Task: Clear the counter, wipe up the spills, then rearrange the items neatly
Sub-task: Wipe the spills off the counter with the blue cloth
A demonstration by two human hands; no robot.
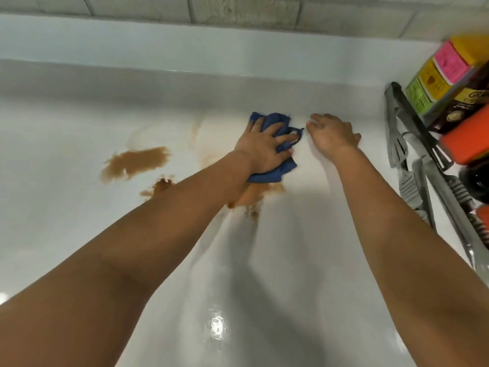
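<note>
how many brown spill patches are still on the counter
3 clear patches: a large smear at left, a small splatter beside the left forearm, and one just below the blue cloth. Faint streaks lie above the cloth; more may be hidden under it and the arm.

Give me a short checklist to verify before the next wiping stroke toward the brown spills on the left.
1. Blue cloth under the left hand: ok, pressed flat on the counter.
2. Right hand bracing on the counter, clear of the cloth: ok.
3. Large brown spill wiped: not ok.
4. Small brown spots beside the forearm wiped: not ok.
5. Tongs and boxes out of the stroke path: ok, at the right.
6. Cloth still clean enough: cannot tell.
</note>
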